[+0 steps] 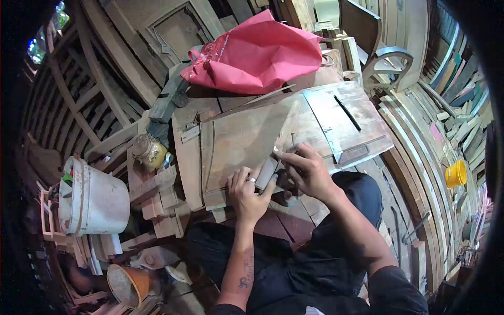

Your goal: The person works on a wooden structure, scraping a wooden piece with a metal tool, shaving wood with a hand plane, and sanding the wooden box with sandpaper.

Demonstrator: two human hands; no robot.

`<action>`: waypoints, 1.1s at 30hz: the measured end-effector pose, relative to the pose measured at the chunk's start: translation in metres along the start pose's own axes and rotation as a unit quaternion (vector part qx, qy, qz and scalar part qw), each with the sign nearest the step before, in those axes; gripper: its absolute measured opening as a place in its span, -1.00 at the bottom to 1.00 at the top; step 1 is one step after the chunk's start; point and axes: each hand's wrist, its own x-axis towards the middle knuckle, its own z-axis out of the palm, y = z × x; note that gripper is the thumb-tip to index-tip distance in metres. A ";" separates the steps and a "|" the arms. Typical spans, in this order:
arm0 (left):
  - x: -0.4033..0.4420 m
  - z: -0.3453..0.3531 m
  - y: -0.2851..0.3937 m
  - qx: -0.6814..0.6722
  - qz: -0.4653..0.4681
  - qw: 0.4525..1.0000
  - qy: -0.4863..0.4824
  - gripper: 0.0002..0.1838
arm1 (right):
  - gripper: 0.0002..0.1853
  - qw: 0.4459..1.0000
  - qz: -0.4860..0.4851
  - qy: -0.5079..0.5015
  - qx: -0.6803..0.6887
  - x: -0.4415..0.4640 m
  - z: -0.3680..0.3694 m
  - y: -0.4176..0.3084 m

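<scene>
My left hand, with a ring on one finger, is closed on a small, pale grey-brown block at the near edge of a wooden board. The thumb lies along the block's near side. My right hand is at the block's right and far end, fingers bent and pinched together there. What the right fingertips grip, if anything, is too small to make out. A thin dark nail-like piece stands just beyond the right fingers. Farther back on the board lies a black pencil-like stick.
A red bag lies behind the board. On the left are a glass jar, a white bucket and an orange-rimmed container. Long planks and a yellow bucket are to the right. A chair stands behind.
</scene>
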 end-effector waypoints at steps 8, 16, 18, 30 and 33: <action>-0.001 -0.003 -0.001 0.010 0.012 1.000 -0.008 -0.54 | -0.43 0.997 -0.056 -0.023 0.053 -0.010 0.015 -0.011; -0.001 -0.003 -0.002 0.024 0.017 1.000 -0.001 -0.64 | -0.43 0.997 -0.051 -0.021 0.061 -0.008 0.012 -0.028; -0.001 -0.004 -0.003 0.020 0.019 1.000 -0.003 -0.63 | -0.42 0.996 -0.054 -0.033 0.057 -0.010 0.013 -0.019; -0.001 -0.003 -0.003 0.019 0.012 1.000 -0.008 -0.51 | -0.40 0.995 -0.048 -0.041 0.076 -0.008 0.010 -0.016; 0.001 -0.002 0.001 0.004 0.006 1.000 0.004 -0.54 | -0.42 1.000 0.012 0.011 0.010 -0.003 0.004 0.004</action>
